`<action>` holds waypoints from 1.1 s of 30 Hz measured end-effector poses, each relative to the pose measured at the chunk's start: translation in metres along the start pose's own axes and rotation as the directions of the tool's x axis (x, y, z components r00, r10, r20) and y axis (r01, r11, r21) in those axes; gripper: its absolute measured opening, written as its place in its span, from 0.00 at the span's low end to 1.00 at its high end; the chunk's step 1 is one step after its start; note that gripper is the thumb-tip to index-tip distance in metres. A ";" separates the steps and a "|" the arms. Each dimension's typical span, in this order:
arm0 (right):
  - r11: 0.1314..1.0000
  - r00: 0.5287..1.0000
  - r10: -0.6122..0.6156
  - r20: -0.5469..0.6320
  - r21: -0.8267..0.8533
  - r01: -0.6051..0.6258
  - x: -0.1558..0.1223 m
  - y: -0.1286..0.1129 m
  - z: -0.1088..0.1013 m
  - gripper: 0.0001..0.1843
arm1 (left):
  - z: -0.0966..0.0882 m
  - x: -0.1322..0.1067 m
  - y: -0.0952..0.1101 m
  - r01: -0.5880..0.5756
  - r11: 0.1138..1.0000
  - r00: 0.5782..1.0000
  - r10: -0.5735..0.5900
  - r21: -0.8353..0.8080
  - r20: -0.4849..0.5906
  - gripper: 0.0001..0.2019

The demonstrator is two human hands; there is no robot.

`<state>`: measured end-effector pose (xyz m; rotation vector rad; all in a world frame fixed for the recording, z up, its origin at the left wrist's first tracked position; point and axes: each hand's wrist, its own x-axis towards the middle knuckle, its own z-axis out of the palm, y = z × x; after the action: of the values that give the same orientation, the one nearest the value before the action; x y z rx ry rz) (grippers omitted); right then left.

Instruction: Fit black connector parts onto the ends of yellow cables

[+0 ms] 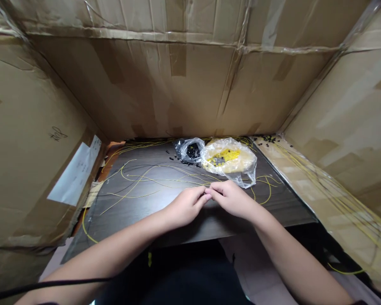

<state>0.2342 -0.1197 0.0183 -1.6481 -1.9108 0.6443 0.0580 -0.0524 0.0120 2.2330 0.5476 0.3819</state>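
Note:
My left hand (186,206) and my right hand (231,197) meet fingertip to fingertip over the middle of a dark wooden table (136,214). Both are closed in a pinch on something small that I cannot make out. Thin yellow wires (146,180) lie loose across the table just beyond and left of my hands. Behind my right hand sits a clear plastic bag of yellow parts (229,160). To its left is a smaller clear bag of black parts (192,150).
Cardboard walls enclose the table at the back (190,84), left (25,140) and right (352,127). More yellow wires (336,190) run along the right cardboard ledge. A few black bits (268,139) lie scattered near the back right corner.

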 end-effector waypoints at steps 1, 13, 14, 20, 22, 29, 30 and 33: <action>1.000 1.000 0.008 -0.023 -0.018 -0.008 -0.001 0.006 -0.003 0.22 | -0.001 0.002 -0.003 0.005 1.000 1.000 -0.005 0.016 -0.007 0.16; 0.491 0.634 0.571 -0.522 -0.401 -0.773 -0.082 0.191 -0.088 0.22 | -0.043 0.003 -0.053 0.082 0.970 0.969 -0.132 -0.230 -0.208 0.20; 0.490 0.626 0.577 -0.524 -0.391 -0.779 -0.083 0.193 -0.085 0.22 | -0.043 0.003 -0.054 0.087 0.964 0.966 -0.143 -0.251 -0.214 0.20; 0.491 0.593 0.540 -0.598 -0.348 -0.798 -0.075 0.187 -0.070 0.20 | -0.037 -0.001 -0.057 0.111 0.953 0.957 -0.180 -0.283 -0.228 0.19; 0.493 0.601 0.515 -0.611 -0.362 -0.791 -0.073 0.188 -0.069 0.19 | -0.037 -0.001 -0.057 0.121 0.953 0.952 -0.191 -0.278 -0.241 0.19; 0.575 0.500 0.483 -0.719 -0.170 -0.800 -0.082 0.201 -0.081 0.20 | -0.039 -0.001 -0.059 0.117 0.960 0.938 -0.192 -0.256 -0.290 0.18; 0.571 0.473 0.481 -0.738 -0.145 -0.808 -0.084 0.203 -0.084 0.21 | -0.039 -0.001 -0.059 0.115 0.960 0.938 -0.190 -0.255 -0.291 0.18; 0.538 0.495 0.515 -0.699 -0.186 -0.822 -0.090 0.208 -0.092 0.21 | -0.039 -0.001 -0.058 0.119 0.961 0.941 -0.190 -0.250 -0.280 0.18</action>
<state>0.4595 -0.1776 -0.0582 -2.6345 -0.9048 -0.1690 0.0248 0.0064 -0.0074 1.9046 0.7937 0.6750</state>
